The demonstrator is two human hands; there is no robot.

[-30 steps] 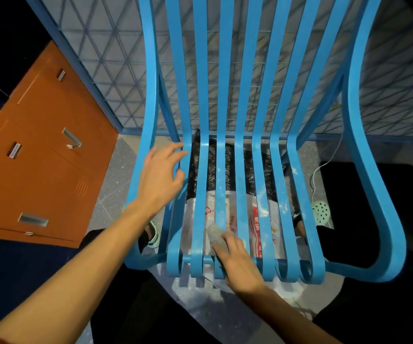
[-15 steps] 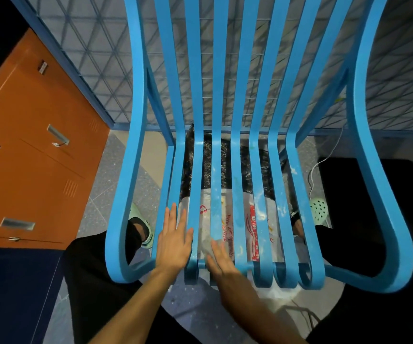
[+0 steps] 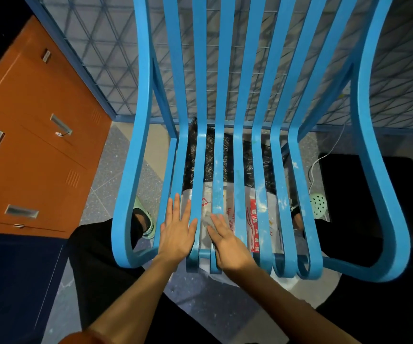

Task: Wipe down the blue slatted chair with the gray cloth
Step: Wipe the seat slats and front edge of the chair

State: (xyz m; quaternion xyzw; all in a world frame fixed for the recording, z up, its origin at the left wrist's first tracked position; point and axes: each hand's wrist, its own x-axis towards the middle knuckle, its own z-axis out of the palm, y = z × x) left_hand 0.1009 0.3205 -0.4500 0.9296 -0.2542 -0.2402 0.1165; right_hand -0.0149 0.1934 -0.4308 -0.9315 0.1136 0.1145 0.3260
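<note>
Pressing down near the front edge of the seat with both hands. Left hand (image 3: 177,232) laid flat across the leftmost seat slats, fingers straight and only slightly apart, holding nothing, seemingly bracing. Right hand (image 3: 227,242) just beside it, fingers stretched out flat over the gray cloth (image 3: 206,218), pinning it to the seat rather than pinching it. Only a crumpled pale corner showing past the fingertips, on the side toward the left hand. Nearer to the cloth by far: the right hand, already on it.

Ahead of the cloth, the long run of the blue slatted chair (image 3: 219,170). Long axis of every slat running straight away from the hands, front to back across the seat, then bending upward into the backrest. Likely calls for a push forward along a slat, not across. Paint glossy, dotted with white specks and smears, thickest on the middle and right slats.

Below the seat, seen through the gaps: a white plastic bag with red print (image 3: 253,219), then a black plastic bag (image 3: 225,150). Farther off, an orange cabinet (image 3: 27,150) to the left and wire mesh (image 3: 225,70) behind the backrest.
</note>
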